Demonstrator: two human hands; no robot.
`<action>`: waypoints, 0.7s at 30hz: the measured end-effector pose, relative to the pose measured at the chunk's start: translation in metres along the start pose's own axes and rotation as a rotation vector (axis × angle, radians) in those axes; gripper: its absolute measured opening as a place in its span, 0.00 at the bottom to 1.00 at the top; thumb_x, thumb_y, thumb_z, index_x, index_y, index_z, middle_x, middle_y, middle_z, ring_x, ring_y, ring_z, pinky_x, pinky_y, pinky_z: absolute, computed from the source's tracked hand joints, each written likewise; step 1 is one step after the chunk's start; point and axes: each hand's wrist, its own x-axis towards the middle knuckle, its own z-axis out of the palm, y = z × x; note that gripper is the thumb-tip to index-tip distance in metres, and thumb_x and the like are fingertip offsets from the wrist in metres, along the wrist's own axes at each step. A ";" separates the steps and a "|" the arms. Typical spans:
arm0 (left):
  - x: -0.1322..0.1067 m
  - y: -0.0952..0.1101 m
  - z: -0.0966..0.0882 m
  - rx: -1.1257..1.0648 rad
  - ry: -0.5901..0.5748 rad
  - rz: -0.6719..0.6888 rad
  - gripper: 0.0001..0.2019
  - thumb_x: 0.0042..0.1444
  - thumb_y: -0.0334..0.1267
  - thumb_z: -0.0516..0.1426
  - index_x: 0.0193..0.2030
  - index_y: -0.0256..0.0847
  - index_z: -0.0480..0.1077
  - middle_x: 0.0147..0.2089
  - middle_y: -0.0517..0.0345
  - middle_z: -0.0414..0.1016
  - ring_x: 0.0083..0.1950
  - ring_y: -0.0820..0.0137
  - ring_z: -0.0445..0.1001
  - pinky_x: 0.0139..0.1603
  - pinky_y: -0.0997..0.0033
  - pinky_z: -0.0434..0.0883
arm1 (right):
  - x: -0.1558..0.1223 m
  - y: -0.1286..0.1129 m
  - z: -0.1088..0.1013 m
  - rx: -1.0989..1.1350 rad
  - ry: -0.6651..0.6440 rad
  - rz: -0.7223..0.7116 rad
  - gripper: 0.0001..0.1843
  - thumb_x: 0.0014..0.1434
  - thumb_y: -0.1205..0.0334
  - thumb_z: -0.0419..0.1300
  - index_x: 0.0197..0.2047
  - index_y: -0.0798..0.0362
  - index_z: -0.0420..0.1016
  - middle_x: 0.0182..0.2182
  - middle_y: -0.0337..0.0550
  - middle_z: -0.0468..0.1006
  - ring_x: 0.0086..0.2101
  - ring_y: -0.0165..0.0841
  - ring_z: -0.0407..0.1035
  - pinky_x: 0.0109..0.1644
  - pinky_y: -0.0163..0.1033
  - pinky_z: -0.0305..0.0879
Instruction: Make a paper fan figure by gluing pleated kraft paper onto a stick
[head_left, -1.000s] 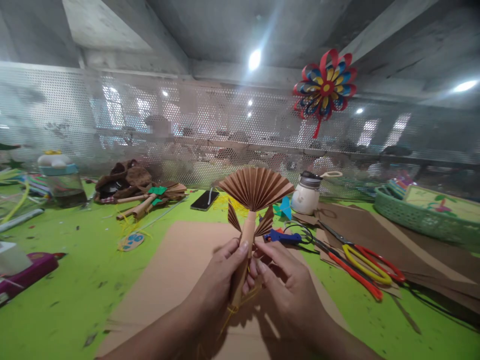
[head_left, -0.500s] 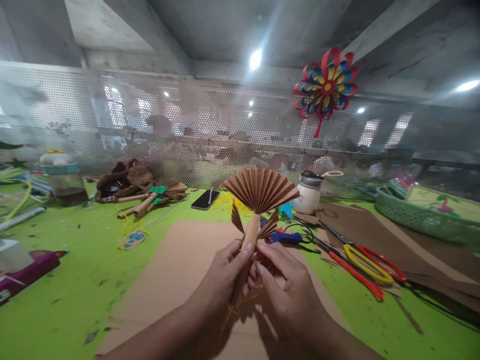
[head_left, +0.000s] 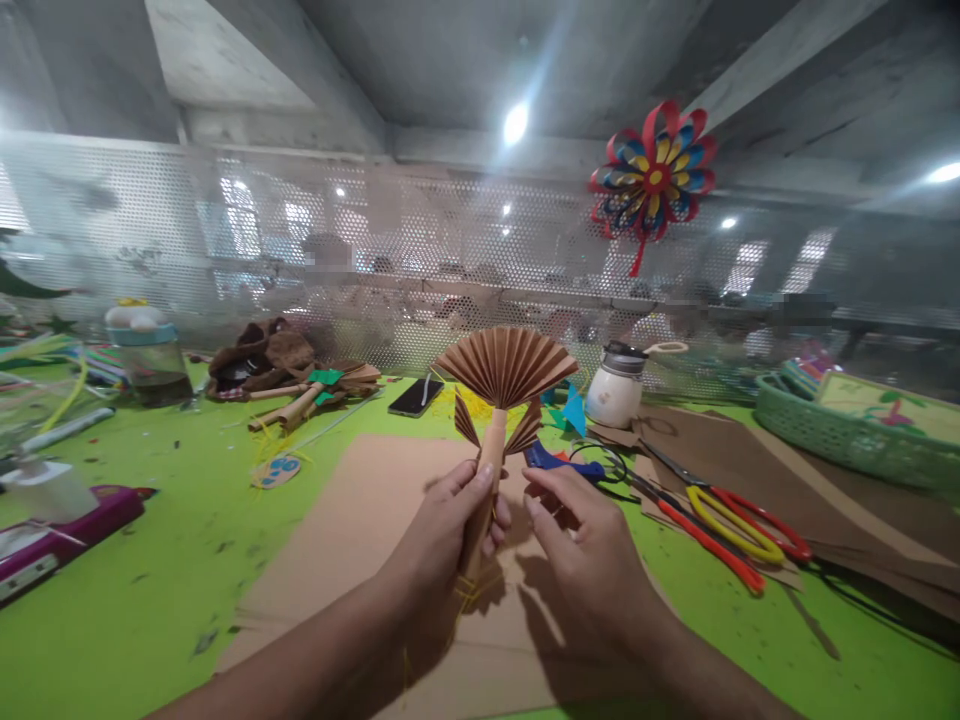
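Cardboard (head_left: 352, 540) underlies left hand (head_left: 442, 535) gripping paper fan (head_left: 504, 366); scissors (head_left: 721, 522) near right hand (head_left: 592, 560).

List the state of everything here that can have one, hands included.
paper fan: upright, pleats spread open, stem gripped.
left hand: shut around the fan's stem.
right hand: open, fingers close beside the stem, not gripping it.
phone: lying flat, screen dark.
white jar: upright, lid on.
scissors: lying flat on brown paper, untouched.

Paper fan (head_left: 504, 370) in left hand (head_left: 442, 535); right hand (head_left: 589, 560) beside, seemingly apart
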 end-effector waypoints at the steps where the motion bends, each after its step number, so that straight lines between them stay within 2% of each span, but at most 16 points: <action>1: 0.002 0.000 -0.002 -0.001 0.011 0.005 0.13 0.56 0.47 0.56 0.35 0.38 0.66 0.25 0.61 0.70 0.22 0.77 0.66 0.21 0.79 0.62 | 0.001 0.002 0.000 -0.001 0.002 0.019 0.11 0.59 0.66 0.54 0.44 0.57 0.73 0.36 0.47 0.73 0.34 0.34 0.68 0.36 0.38 0.65; 4: 0.008 -0.001 -0.007 0.000 0.010 0.036 0.13 0.57 0.47 0.55 0.38 0.38 0.65 0.24 0.62 0.70 0.20 0.77 0.66 0.20 0.80 0.62 | 0.004 0.010 0.002 0.041 -0.010 0.080 0.09 0.58 0.62 0.55 0.37 0.56 0.74 0.32 0.45 0.73 0.30 0.34 0.68 0.33 0.38 0.65; 8: 0.011 -0.003 -0.010 0.023 0.026 0.041 0.13 0.57 0.48 0.55 0.37 0.39 0.64 0.25 0.61 0.70 0.21 0.77 0.67 0.20 0.80 0.63 | 0.008 0.020 0.004 0.097 0.002 0.165 0.11 0.57 0.57 0.56 0.29 0.55 0.71 0.25 0.42 0.71 0.27 0.34 0.67 0.30 0.38 0.64; 11: 0.011 -0.004 -0.010 0.048 0.037 0.030 0.13 0.56 0.48 0.56 0.37 0.39 0.64 0.25 0.61 0.71 0.22 0.76 0.68 0.21 0.80 0.64 | 0.012 0.028 0.002 0.174 0.026 0.200 0.13 0.57 0.53 0.56 0.31 0.55 0.71 0.24 0.41 0.70 0.26 0.34 0.66 0.28 0.37 0.63; 16: 0.009 -0.004 -0.010 0.014 0.014 0.015 0.13 0.55 0.47 0.58 0.34 0.40 0.64 0.25 0.61 0.71 0.21 0.77 0.68 0.20 0.82 0.64 | 0.022 0.038 -0.005 0.292 0.086 0.233 0.16 0.56 0.51 0.58 0.36 0.57 0.73 0.26 0.44 0.74 0.28 0.36 0.69 0.30 0.38 0.65; 21: 0.009 -0.005 -0.010 -0.011 0.023 0.017 0.13 0.54 0.47 0.59 0.32 0.39 0.64 0.25 0.61 0.71 0.20 0.79 0.66 0.20 0.82 0.63 | 0.027 0.045 -0.007 0.276 0.078 0.240 0.15 0.55 0.52 0.59 0.31 0.57 0.75 0.23 0.42 0.74 0.24 0.33 0.66 0.27 0.37 0.63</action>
